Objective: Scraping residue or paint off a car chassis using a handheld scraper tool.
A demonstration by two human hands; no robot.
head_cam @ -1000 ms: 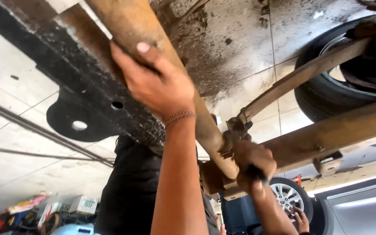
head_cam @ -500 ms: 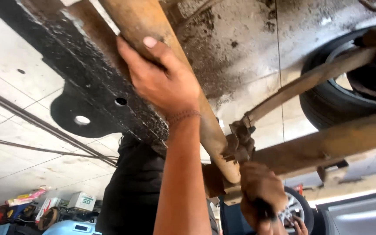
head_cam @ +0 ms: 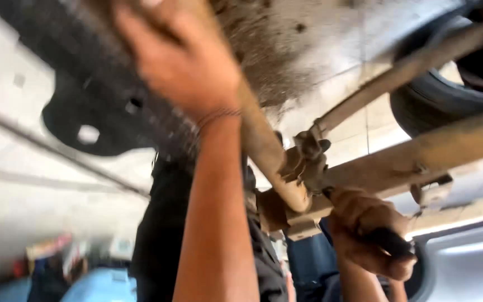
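Two hands are up under a raised vehicle in my view, and the whole frame is smeared with blur, so small details are lost to me. Around them I see the dirty underside [head_cam: 320,50] filling the top of the frame, a black bracket with holes [head_cam: 93,120] at the upper left, a tyre [head_cam: 448,95] at the upper right, and a rusty beam [head_cam: 420,156] crossing the right side just below that tyre. A thinner rod [head_cam: 398,72] runs from the upper right down toward the centre. A person in dark clothing [head_cam: 163,235] stands behind the raised forearm at lower centre, and that forearm blocks much of the middle of my view. My left hand [head_cam: 180,61] sits at the upper centre, its fingers curled over a long rusty pipe [head_cam: 264,145], which slants from the top of the frame down to the centre right; palm and fingers press against it. The pipe ends at a grimy joint [head_cam: 308,162] in the centre right. My right hand [head_cam: 370,235] is at the lower right, just below that joint, closed in a fist around the dark handle of a tool [head_cam: 389,240] whose shaft reaches up to the joint; I cannot make out the tool's tip.
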